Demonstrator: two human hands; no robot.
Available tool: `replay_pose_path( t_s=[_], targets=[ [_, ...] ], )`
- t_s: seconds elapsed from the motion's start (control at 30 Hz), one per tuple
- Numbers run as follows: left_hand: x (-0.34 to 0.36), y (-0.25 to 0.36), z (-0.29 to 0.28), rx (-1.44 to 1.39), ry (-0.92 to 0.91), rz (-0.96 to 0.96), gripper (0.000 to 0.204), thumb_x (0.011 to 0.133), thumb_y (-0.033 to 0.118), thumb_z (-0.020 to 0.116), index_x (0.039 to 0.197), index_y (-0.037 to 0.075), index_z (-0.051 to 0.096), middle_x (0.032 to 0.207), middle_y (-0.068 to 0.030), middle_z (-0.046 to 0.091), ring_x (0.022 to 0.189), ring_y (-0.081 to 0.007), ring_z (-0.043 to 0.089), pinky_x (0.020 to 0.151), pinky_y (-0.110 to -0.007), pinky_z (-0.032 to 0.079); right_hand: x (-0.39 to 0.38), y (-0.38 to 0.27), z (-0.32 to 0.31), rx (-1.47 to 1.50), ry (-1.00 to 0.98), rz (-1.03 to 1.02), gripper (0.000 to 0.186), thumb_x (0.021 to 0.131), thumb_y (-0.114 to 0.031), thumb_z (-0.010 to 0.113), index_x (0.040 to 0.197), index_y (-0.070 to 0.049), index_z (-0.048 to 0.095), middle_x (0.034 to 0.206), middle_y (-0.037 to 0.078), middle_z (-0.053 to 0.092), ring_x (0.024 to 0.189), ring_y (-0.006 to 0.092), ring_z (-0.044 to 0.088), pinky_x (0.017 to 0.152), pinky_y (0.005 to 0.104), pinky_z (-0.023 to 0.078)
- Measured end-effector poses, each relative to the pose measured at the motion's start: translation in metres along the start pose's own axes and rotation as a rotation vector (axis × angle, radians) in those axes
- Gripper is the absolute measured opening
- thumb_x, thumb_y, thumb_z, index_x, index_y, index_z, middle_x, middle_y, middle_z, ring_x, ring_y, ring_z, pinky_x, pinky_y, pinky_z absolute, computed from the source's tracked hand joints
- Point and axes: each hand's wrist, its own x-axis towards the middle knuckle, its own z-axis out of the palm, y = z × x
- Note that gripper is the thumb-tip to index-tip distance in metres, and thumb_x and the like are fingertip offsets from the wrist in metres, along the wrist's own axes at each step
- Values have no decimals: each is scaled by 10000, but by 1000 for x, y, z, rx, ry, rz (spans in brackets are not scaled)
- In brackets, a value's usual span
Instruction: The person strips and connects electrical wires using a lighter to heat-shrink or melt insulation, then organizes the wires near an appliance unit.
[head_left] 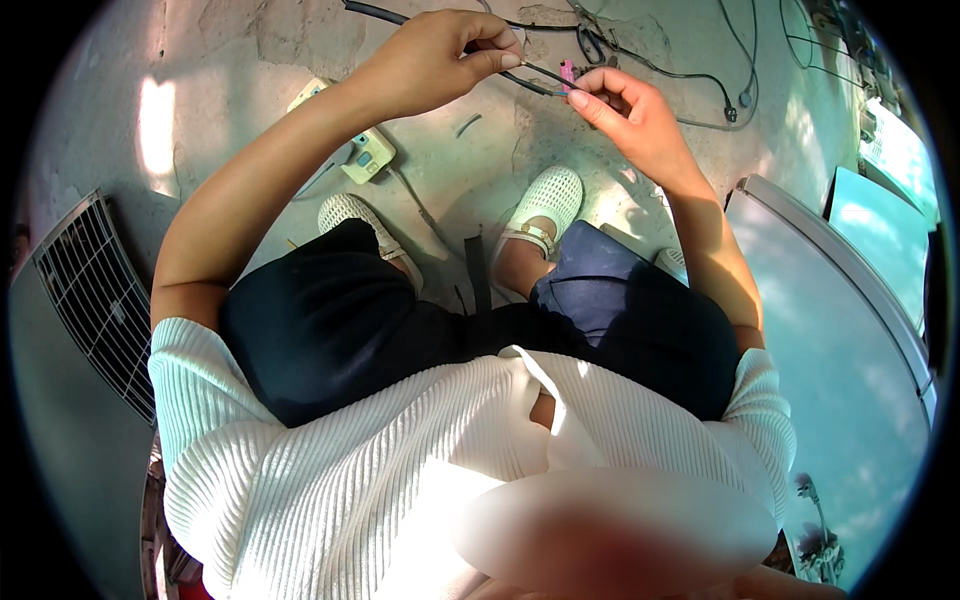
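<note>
A black cable stretches between my two hands above the floor. My left hand is closed on it, thumb against the fingers. The cable also emerges behind that hand toward the upper left. Thumb and forefinger of my right hand pinch the cable's thin end, where a bit of blue shows. Just beyond the right fingertips is a small pink object; whether it touches them I cannot tell. Farther out, a dark looped thing like scissors handles lies beside more black cable.
A cream and yellow-green power strip lies on the concrete beyond my left foot. A black plug and loose cables lie at far right. A wire grille stands at left, a large pale panel at right. A cable scrap lies between.
</note>
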Motion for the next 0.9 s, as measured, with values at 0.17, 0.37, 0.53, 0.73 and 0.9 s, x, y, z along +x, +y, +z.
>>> replay_pose_path(
  t_s=[0.17,0.37,0.53,0.73,0.9],
  targets=[
    [5,-2,4,-126,-52,81,334,984,325,534,1059,22,653,926,-57,663,871,-155,622,826,-305,490,-2,5,2,-50,-22,-75,163,905,-179,657,941,-22,638,845,-38,595,808,46,509,748,209,405],
    [28,8,-9,-147,-352,112,211,867,239,686,957,49,707,769,-80,697,678,-122,610,645,-303,479,-3,-11,13,-84,46,11,179,857,-181,713,874,-8,672,719,-36,573,670,38,481,630,205,402],
    [34,10,-12,-85,-406,46,201,843,247,702,931,68,723,788,-77,703,706,-136,627,676,-298,490,-4,-7,13,-94,89,40,185,825,-176,747,877,-5,699,659,-49,551,612,27,437,565,200,367],
    [31,10,-14,-65,-395,30,205,826,254,715,909,67,732,808,-78,712,736,-143,646,697,-305,500,-8,-11,15,-122,85,67,189,816,-175,754,887,-5,709,635,-57,539,590,16,423,538,197,351],
    [28,8,-15,-95,-383,17,212,825,268,720,916,76,739,825,-77,718,761,-145,653,721,-304,501,-10,-13,15,-136,90,89,189,816,-173,750,888,-4,709,635,-60,538,588,15,423,535,198,349]
  ],
)
